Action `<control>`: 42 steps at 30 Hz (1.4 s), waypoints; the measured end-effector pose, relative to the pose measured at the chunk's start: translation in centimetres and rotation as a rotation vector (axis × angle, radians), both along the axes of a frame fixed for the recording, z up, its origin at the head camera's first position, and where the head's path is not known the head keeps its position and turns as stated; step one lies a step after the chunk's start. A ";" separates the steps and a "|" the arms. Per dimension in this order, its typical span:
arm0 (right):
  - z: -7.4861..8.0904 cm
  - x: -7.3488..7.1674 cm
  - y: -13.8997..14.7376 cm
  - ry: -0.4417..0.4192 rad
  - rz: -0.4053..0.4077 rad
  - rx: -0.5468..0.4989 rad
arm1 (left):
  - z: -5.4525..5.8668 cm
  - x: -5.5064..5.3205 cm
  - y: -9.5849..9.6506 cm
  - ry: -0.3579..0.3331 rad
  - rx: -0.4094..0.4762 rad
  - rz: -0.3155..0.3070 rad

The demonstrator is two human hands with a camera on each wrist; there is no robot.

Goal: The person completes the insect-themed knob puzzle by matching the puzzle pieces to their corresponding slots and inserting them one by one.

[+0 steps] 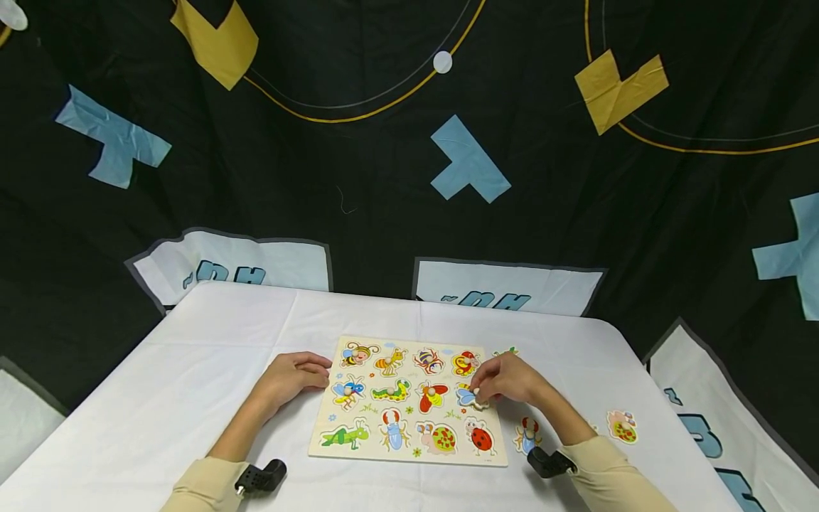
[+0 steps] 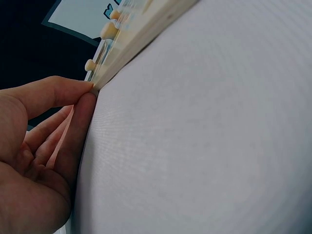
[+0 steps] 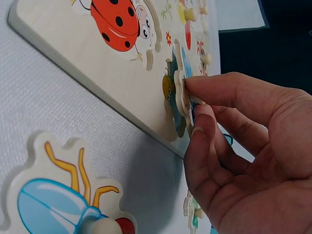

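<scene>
Right hand [image 1: 512, 378] pinches a tilted insect piece [image 1: 468, 396] over the recessed board [image 1: 454, 459].

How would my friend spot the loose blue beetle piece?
On the white table, find the wooden board. Just past its right edge lies the loose beetle piece. Its blue back and orange legs set it apart from the spotted snail piece farther right.
</scene>
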State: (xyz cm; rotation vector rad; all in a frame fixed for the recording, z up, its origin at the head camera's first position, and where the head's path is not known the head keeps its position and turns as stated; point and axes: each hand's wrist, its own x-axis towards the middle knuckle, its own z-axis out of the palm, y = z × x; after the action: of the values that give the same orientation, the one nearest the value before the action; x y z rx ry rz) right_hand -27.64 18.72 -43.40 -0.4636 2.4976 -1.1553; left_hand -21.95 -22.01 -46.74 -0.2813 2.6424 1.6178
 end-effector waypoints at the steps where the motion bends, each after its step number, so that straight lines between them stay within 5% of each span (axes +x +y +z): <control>1: 0.0 0.0 0.0 0.001 -0.001 0.001 | 0.0 0.0 0.0 0.000 0.000 -0.001; 42: -0.9 0.1 -0.2 0.023 -0.017 0.001 | -0.1 0.1 0.0 0.000 0.005 0.005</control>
State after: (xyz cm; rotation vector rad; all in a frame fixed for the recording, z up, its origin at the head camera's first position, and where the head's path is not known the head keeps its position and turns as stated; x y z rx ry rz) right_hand -27.58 18.53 -44.34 -0.4588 2.5261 -1.1607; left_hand -21.88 -22.04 -46.89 -0.2876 2.6397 1.6258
